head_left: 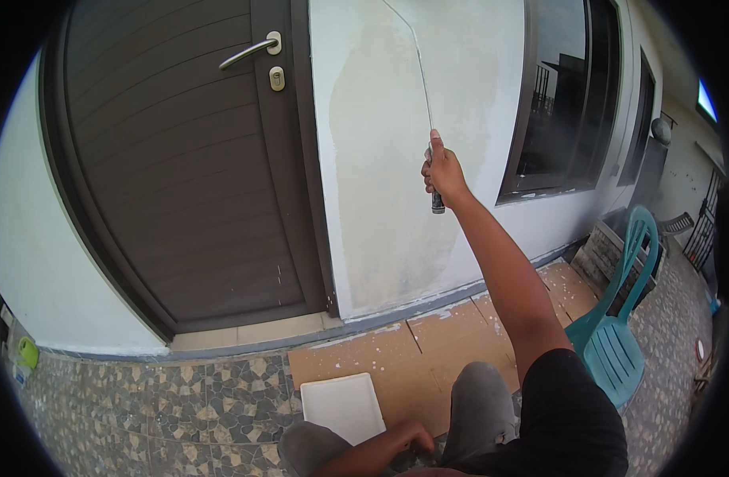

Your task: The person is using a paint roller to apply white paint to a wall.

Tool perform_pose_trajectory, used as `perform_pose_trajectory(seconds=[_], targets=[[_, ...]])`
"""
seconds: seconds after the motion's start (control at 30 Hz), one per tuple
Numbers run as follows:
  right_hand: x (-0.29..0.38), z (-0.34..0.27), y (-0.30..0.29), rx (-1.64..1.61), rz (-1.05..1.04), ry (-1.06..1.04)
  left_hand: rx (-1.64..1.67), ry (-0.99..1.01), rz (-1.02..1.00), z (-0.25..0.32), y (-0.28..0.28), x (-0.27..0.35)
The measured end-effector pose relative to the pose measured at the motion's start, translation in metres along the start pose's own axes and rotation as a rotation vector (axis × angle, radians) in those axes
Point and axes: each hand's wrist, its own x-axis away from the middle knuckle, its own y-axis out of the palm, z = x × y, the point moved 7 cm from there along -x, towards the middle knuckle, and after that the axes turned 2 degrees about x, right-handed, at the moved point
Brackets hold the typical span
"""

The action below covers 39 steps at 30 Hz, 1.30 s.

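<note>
My right hand (pixel 445 173) is wrapped around the dark grip (pixel 438 204) of what looks like a paint roller, arm stretched out toward the wall. A thin bent metal rod (pixel 422 71) runs up from the grip and passes out of view at the top, so its far end is hidden. Behind it, a cream, uneven patch (pixel 394 179) spreads over the white wall. My left hand (pixel 421 438) hangs low between my knees, partly hidden by its own forearm; whether it holds anything is unclear. Just beyond that forearm a shallow white plastic tray (pixel 342 402) lies on the floor.
Paint-spattered cardboard (pixel 364 355) covers the floor along the wall base. On the left stands a dark brown door (pixel 168 161) with a metal lever handle (pixel 248 52). A dark-framed window (pixel 552 119) is at right, above a teal plastic chair (pixel 615 355) and a weathered box (pixel 597 253).
</note>
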Motion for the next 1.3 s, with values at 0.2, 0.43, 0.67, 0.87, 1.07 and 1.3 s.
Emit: perform_pose_trajectory(seconds=[0.2,0.43,0.67,0.87,1.07,1.3], targets=[[0.109,0.166,0.024,0.004,0.022,0.157,0.014,0.016,0.0,-0.001,0.01,-0.006],[0.219,0.389,0.008,0.279,0.124,0.091,0.046,-0.04,0.0,0.003,0.008,-0.002],[0.175,0.317,0.007,0.272,0.104,0.088,0.112,-0.005,-0.061,-0.003,0.011,-0.014],[0.085,0.128,-0.006,0.186,0.032,0.231,0.021,0.001,0.015,-0.008,-0.012,-0.013],[0.023,0.001,0.024,0.089,-0.026,0.139,0.025,0.04,0.062,-0.005,-0.023,-0.016],[-0.027,-0.055,0.069,0.068,-0.016,-0.011,-0.023,0.048,0.052,0.004,-0.017,-0.019]])
